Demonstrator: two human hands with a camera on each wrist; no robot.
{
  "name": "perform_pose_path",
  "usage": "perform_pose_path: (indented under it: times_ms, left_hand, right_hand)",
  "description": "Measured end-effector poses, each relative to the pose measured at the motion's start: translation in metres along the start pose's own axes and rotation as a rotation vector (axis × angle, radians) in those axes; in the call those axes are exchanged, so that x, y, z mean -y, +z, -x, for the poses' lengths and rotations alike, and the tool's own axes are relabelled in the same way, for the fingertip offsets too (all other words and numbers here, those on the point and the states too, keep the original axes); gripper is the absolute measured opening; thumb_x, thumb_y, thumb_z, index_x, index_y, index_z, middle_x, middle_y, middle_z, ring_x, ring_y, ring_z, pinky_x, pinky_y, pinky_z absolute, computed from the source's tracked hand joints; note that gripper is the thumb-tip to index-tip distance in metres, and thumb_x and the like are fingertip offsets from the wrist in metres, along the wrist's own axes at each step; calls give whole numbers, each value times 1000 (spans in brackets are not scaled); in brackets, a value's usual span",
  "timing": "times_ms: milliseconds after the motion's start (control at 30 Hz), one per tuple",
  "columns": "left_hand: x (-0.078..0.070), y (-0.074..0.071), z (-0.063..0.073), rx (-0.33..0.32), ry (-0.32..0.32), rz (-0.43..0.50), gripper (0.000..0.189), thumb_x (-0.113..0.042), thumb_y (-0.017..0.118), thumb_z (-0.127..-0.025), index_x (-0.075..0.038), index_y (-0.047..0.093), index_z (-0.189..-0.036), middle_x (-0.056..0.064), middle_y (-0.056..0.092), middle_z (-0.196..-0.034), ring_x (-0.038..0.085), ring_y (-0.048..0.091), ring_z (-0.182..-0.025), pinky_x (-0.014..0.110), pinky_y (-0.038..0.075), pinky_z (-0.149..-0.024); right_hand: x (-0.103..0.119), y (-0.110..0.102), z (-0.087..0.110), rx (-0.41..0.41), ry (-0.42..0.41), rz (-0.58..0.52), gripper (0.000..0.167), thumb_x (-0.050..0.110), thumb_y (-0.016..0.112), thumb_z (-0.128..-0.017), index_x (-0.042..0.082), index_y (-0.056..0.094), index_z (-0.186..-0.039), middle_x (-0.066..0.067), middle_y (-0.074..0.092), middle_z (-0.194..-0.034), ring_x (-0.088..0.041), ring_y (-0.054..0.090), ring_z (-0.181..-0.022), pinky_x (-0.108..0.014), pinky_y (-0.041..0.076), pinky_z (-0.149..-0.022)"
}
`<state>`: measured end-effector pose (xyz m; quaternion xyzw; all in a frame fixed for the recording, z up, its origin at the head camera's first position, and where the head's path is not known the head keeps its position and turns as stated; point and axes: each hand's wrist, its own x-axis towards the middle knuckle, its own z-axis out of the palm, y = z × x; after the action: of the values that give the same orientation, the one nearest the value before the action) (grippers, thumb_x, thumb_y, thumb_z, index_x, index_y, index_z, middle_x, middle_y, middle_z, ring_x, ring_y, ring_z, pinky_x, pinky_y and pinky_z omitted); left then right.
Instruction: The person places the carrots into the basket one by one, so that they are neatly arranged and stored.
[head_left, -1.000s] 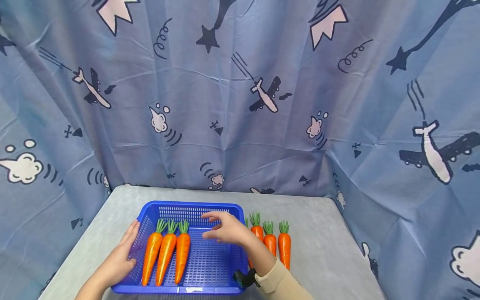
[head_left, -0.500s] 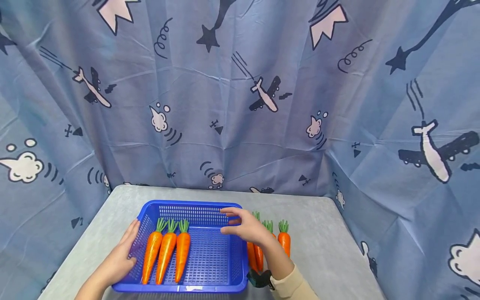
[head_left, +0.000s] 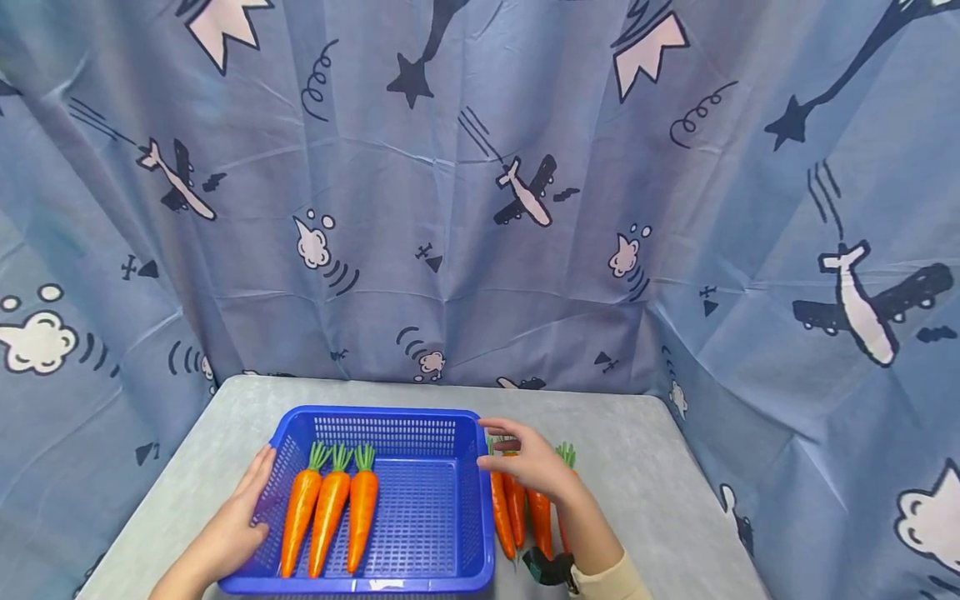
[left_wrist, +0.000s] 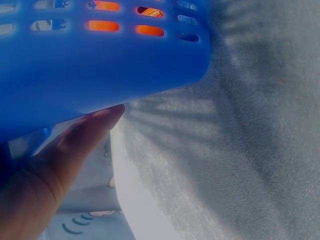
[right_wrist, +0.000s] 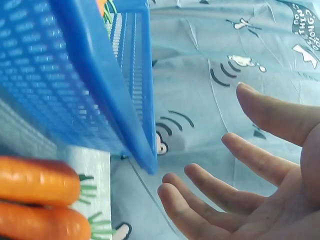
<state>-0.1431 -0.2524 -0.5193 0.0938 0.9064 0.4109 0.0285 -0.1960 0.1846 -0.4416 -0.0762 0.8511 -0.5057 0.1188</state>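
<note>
A blue plastic basket (head_left: 483,500) holds three orange carrots with green tops, among them a middle carrot (head_left: 330,517), side by side in its left half. Along the basket's left side lies my left hand (head_left: 232,529), its straight fingers against the outer wall. A digit of the left hand (left_wrist: 65,160) touches the basket's blue wall in the left wrist view. My right hand (head_left: 528,462), fingers spread and holding nothing, hovers beyond the right rim above several more carrots (head_left: 540,525), hiding part of them. Two of these carrots (right_wrist: 40,182) show below the basket in the right wrist view.
The basket and loose carrots lie on a light grey table (head_left: 637,483). Blue curtain fabric (head_left: 450,208) printed with planes and clouds hangs behind and on both sides. A dark strap (head_left: 547,568) sits at the right wrist.
My right hand has moved right, from above the inside of the basket, past its right rim, to over the loose carrots. The left hand and the three carrots inside stay put.
</note>
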Motion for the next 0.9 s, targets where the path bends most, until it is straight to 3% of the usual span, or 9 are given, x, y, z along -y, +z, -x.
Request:
perform_pose_path:
  times_ms: [133,200,300,367,433,733,900]
  left_hand:
    - [0,-1,0,-5,5,-1,104,17,57,-72,-3,9,-162,28,3,-167,60,12,-146,76,16,-109]
    - [0,-1,1,-11,12,2,103,17,57,-72,-3,9,-162,27,3,-167,60,12,-146,69,10,-115]
    - [1,0,3,-34,43,0,102,18,56,-71,-1,12,-161,28,5,-166,59,13,-147,33,2,-123]
    - [1,1,4,-45,58,0,102,18,55,-71,0,13,-161,28,6,-166,60,14,-146,11,-4,-111]
    - [1,2,4,-57,77,-5,101,18,55,-70,1,14,-160,29,7,-166,60,15,-146,1,-5,-100]
    - [2,3,3,-63,79,-15,101,18,56,-70,0,15,-161,27,8,-166,60,17,-146,-2,-4,-98]
    - [2,2,4,-49,56,-3,102,18,55,-71,-2,12,-161,26,6,-167,59,14,-147,2,-6,-100]
  right_hand:
    - [-6,-7,2,-47,6,8,57,27,79,-86,21,61,-139,-17,57,-143,-41,57,-126,-56,55,-95]
    - [-11,-10,3,-66,6,9,56,26,79,-85,21,61,-138,-17,58,-142,-41,57,-126,-56,54,-96]
    - [-18,-13,3,-83,5,23,57,28,80,-84,20,62,-137,-16,59,-141,-41,58,-125,-56,53,-97]
    - [-23,-15,4,-86,6,28,57,30,81,-84,19,62,-137,-17,59,-140,-42,58,-124,-57,53,-97]
    - [-27,-16,4,-79,3,24,57,31,80,-85,18,62,-137,-18,58,-141,-43,58,-125,-57,52,-99]
    - [-57,-28,11,-164,84,-30,56,26,81,-84,16,63,-137,-18,57,-143,-45,53,-130,-56,51,-102]
    - [-80,-38,14,-221,118,28,57,23,78,-87,13,60,-139,-24,54,-145,-49,52,-130,-57,52,-99]
